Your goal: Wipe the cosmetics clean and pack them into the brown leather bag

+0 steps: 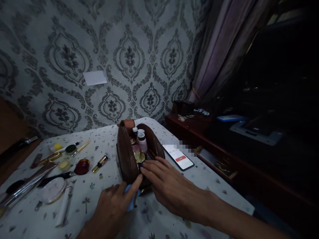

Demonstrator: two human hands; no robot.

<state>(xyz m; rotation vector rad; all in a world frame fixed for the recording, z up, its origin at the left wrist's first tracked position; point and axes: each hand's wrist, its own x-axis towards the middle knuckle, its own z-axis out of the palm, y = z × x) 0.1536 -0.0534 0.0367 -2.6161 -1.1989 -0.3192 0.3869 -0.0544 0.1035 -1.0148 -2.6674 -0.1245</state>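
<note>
A brown zip-up cosmetic bag (125, 151) stands open on the table, filled with small bottles and jars. Inside, a pinkish bottle with a white cap (142, 142) rises beside a round gold-coloured piece (140, 156). My left hand (116, 202) is closed at the bag's near end, its index finger stretched along the zip edge. Beneath that finger shows a light blue, soft-looking piece (130, 203). Over the near part of the opening lies my right hand (169, 186), fingers extended, tips touching a dark item at the rim. Its thumb is hidden.
Makeup items spread across the left side: a powder compact (53, 190), a white tube (65, 205), a gold-and-black tube (100, 164) and several brushes. A lit phone (178, 157) lies right of the bag. Beyond the table edge, an open drawer (216, 162) juts out from dark furniture.
</note>
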